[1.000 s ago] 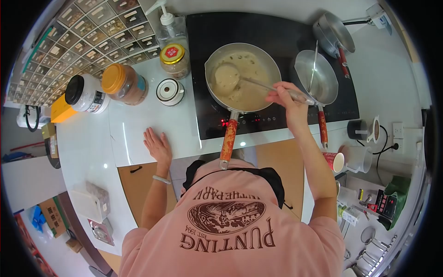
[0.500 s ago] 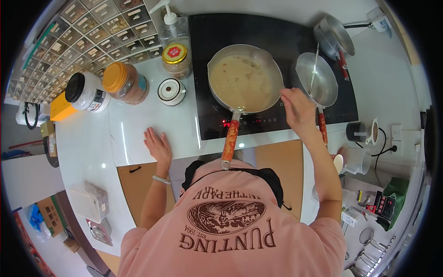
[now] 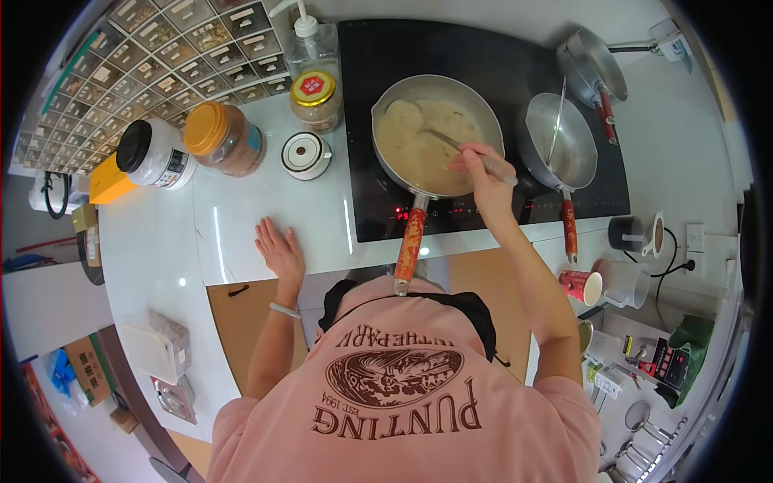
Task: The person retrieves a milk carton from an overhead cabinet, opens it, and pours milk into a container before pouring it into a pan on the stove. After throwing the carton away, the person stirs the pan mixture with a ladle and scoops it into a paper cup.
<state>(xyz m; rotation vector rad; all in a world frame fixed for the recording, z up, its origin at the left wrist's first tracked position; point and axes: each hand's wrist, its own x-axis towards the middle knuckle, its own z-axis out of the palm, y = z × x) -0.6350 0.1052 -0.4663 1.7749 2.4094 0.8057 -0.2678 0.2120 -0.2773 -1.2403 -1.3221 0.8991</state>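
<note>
In the head view my right hand (image 3: 485, 165) is closed around the handle of a ladle (image 3: 443, 138). The ladle's round bowl sits at the left of the pan, in cloudy, pale brown liquid (image 3: 435, 165) with small dark bits. That pan (image 3: 378, 157) rests on the black induction hob (image 3: 515, 52), its red-patterned handle (image 3: 411, 237) pointing toward my body. My left hand (image 3: 280, 251) lies flat on the white counter with fingers stretched, holding nothing.
Right of the pan stands a second pan (image 3: 584, 153) with a thin utensil in it; another pan (image 3: 592, 64) is behind. Lidded jars (image 3: 233, 141), a white enamel mug (image 3: 306, 157) and a pump bottle (image 3: 312, 48) stand left. A red paper cup (image 3: 576, 286) lies at right.
My right hand has moved left from the pan's right rim to over the liquid, and the ladle now shows in it. My left hand stays on the counter.
</note>
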